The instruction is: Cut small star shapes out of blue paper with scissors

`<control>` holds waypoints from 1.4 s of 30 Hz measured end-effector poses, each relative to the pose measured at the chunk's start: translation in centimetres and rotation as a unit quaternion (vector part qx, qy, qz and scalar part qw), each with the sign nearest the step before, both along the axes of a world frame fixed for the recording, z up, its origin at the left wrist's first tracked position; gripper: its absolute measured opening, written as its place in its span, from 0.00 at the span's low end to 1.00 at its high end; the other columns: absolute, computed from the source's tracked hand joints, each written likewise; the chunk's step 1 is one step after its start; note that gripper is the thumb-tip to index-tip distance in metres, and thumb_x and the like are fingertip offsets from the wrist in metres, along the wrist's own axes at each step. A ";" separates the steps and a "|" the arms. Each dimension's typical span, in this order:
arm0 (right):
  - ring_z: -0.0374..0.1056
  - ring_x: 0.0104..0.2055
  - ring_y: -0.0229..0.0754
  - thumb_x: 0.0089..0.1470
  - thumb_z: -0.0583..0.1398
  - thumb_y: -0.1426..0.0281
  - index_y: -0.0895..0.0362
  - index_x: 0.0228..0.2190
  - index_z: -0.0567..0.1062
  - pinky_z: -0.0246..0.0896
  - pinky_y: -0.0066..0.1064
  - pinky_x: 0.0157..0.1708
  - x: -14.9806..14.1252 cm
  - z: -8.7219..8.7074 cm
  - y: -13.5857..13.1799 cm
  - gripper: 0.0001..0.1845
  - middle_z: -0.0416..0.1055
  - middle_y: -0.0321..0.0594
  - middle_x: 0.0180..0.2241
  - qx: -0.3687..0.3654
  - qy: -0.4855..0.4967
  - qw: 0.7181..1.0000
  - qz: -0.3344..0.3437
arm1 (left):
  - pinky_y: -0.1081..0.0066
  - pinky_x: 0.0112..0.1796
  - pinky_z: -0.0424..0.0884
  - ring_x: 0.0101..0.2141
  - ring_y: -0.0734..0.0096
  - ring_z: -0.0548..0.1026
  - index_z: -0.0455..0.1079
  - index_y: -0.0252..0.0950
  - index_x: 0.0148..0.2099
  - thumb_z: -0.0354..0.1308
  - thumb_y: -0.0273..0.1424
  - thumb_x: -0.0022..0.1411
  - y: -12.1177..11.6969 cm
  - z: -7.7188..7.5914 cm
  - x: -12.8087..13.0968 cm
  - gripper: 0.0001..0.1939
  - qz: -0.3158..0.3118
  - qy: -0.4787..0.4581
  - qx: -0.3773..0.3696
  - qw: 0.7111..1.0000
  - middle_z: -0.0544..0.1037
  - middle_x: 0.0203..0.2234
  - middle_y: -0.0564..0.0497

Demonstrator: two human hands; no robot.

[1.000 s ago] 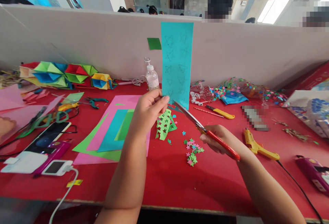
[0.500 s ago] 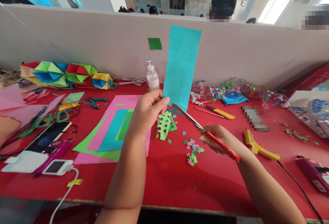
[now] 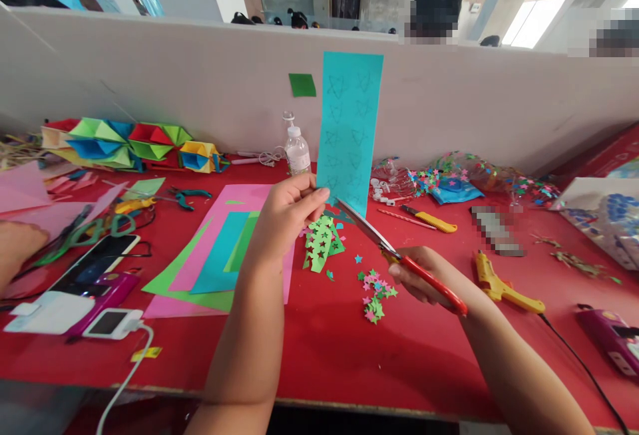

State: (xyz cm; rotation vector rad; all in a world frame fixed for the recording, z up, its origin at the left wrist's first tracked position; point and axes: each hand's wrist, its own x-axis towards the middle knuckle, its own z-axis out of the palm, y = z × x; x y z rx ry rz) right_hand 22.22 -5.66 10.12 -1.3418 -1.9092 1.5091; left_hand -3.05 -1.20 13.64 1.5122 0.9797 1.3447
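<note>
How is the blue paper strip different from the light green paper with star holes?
The left hand holds the blue paper strip upright, while the light green paper lies on the red table. The blue paper strip has drawn stars; the light green paper has star-shaped holes. Both show several star shapes.

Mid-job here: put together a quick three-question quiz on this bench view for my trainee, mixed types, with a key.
1. True or false: the left hand holds the blue strip near its lower end.
2. Multiple choice: what is in the right hand? A) glue gun B) scissors C) pliers
3. Fill the gap: the outlines drawn on the blue strip are ____-shaped.

Key: 1 true; 2 B; 3 star.
</note>
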 end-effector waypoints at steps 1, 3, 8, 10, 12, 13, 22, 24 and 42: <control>0.51 0.13 0.30 0.51 0.62 0.47 0.56 0.23 0.64 0.44 0.23 0.13 0.0 0.0 0.0 0.26 0.57 0.27 0.11 -0.001 0.004 1.000 0.001 | 0.77 0.18 0.50 0.18 0.81 0.57 0.64 0.36 0.26 0.59 0.32 0.60 0.0 0.0 0.0 0.11 0.000 -0.002 0.002 1.000 0.62 0.14 0.57; 0.51 0.13 0.30 0.51 0.62 0.47 0.56 0.23 0.64 0.44 0.23 0.13 0.0 0.0 0.0 0.26 0.57 0.27 0.11 0.001 0.017 1.000 0.001 | 0.77 0.18 0.51 0.18 0.81 0.57 0.64 0.36 0.26 0.59 0.32 0.60 0.0 0.0 0.0 0.11 0.000 -0.006 0.006 1.000 0.61 0.14 0.57; 0.52 0.13 0.30 0.51 0.61 0.46 0.56 0.22 0.64 0.45 0.23 0.13 -0.1 0.0 0.1 0.27 0.58 0.28 0.12 0.013 0.023 1.000 0.011 | 0.76 0.18 0.50 0.17 0.81 0.56 0.66 0.36 0.28 0.59 0.32 0.60 -0.1 0.0 0.0 0.09 0.000 -0.007 0.010 1.000 0.61 0.14 0.57; 0.52 0.13 0.30 0.51 0.61 0.46 0.56 0.22 0.64 0.45 0.23 0.14 0.0 0.0 0.0 0.27 0.57 0.28 0.12 0.013 0.015 1.000 0.010 | 0.77 0.18 0.50 0.17 0.81 0.56 0.67 0.36 0.28 0.59 0.32 0.60 -0.1 0.0 -0.1 0.09 0.001 -0.004 0.008 1.000 0.61 0.14 0.57; 0.51 0.13 0.30 0.51 0.61 0.46 0.55 0.23 0.63 0.44 0.23 0.14 0.0 0.0 0.0 0.26 0.57 0.27 0.11 0.013 0.010 1.000 0.007 | 0.77 0.18 0.51 0.18 0.81 0.57 0.67 0.36 0.28 0.59 0.32 0.60 -0.1 0.0 -0.1 0.09 0.002 0.000 0.008 1.000 0.62 0.14 0.57; 0.51 0.13 0.30 0.51 0.61 0.46 0.55 0.23 0.63 0.44 0.23 0.14 0.0 0.0 0.0 0.26 0.57 0.27 0.11 0.014 0.007 1.000 0.007 | 0.77 0.18 0.51 0.18 0.81 0.57 0.66 0.36 0.28 0.59 0.32 0.60 -0.1 0.1 -0.1 0.09 0.002 0.002 0.008 1.000 0.62 0.14 0.57; 0.51 0.14 0.30 0.52 0.62 0.49 0.55 0.21 0.61 0.45 0.22 0.14 0.3 -0.5 0.2 0.26 0.56 0.27 0.12 0.026 -0.013 1.000 -0.006 | 0.78 0.18 0.54 0.18 0.82 0.58 0.64 0.36 0.26 0.58 0.32 0.61 -0.2 0.1 -0.2 0.11 0.003 0.010 -0.008 1.000 0.63 0.15 0.57; 0.51 0.13 0.30 0.52 0.62 0.48 0.55 0.21 0.61 0.45 0.22 0.14 0.3 -0.4 0.2 0.27 0.57 0.27 0.12 0.027 -0.012 1.000 -0.006 | 0.78 0.17 0.53 0.17 0.82 0.58 0.64 0.36 0.27 0.59 0.32 0.61 -0.1 0.0 -0.2 0.11 0.000 0.004 -0.010 1.000 0.63 0.15 0.57; 0.52 0.15 0.31 0.54 0.53 0.40 0.57 0.26 0.64 0.46 0.25 0.16 0.1 -0.1 -0.2 0.31 0.58 0.30 0.14 0.056 0.083 0.995 0.030 | 0.77 0.13 0.54 0.13 0.82 0.63 0.63 0.40 0.42 0.59 0.34 0.63 0.0 -1.2 3.8 0.09 -0.009 -0.120 0.089 0.989 0.71 0.18 0.59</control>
